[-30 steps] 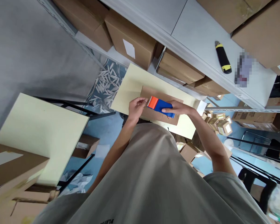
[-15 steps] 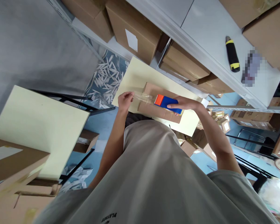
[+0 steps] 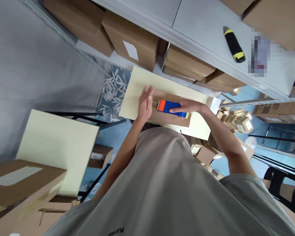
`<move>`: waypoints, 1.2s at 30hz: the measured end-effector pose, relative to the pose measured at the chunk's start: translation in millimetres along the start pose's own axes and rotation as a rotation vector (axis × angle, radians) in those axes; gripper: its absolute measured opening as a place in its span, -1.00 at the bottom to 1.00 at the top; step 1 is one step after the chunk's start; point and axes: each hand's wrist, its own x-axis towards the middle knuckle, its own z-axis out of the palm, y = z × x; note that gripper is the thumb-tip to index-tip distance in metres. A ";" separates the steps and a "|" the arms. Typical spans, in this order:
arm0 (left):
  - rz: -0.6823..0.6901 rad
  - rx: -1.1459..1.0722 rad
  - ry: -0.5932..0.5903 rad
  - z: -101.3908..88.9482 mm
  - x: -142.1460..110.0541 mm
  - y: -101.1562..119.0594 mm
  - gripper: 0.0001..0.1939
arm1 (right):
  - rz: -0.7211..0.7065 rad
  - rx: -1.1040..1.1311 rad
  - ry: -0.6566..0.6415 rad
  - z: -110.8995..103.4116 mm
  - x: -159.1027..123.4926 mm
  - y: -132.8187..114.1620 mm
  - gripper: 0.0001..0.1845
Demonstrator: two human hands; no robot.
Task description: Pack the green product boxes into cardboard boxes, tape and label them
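Observation:
A flat brown cardboard box (image 3: 163, 118) lies on the cream-coloured tabletop (image 3: 132, 98) in front of my body. My right hand (image 3: 189, 106) is wrapped round a blue and orange tape dispenser (image 3: 167, 106), whose orange end points left over the top of the box. At the box's left end, my left hand (image 3: 145, 104) is held flat with its fingers stretched out, against or very close to the edge. A short shiny stretch of clear tape shows between that hand and the dispenser; its end is hidden.
A grey shelf (image 3: 199, 42) above the table holds a black and yellow utility knife (image 3: 234, 44) and cartons. Larger cartons (image 3: 130, 39) stand behind the table. To the left is another cream table (image 3: 59, 141) with a big box (image 3: 27, 177). Small boxes (image 3: 244, 124) are piled right.
My left hand, earlier closed on the pulled-out tape left of the box, has moved right to the box end and its fingers have straightened. The dispenser stays over the box. The head view has shifted.

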 end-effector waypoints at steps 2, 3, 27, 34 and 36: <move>0.017 0.005 -0.092 8.5 4.2 10.3 -0.17 | -0.008 0.006 -0.004 0.9 -1.5 1.2 -0.20; 0.019 0.018 -0.121 12.0 4.8 12.8 -0.14 | -0.017 0.021 -0.008 1.9 -2.1 1.7 -0.20; 0.027 0.306 -0.238 18.7 2.9 10.9 -0.36 | 0.667 -0.287 0.088 -47.0 -130.9 114.7 -0.29; 0.031 0.329 -0.266 16.6 4.1 12.1 -0.31 | 0.691 -0.353 0.112 -15.9 -80.8 112.3 -0.31; 0.028 0.336 -0.271 16.6 4.7 13.0 -0.30 | 0.685 -0.420 0.186 -5.7 -71.6 118.3 -0.32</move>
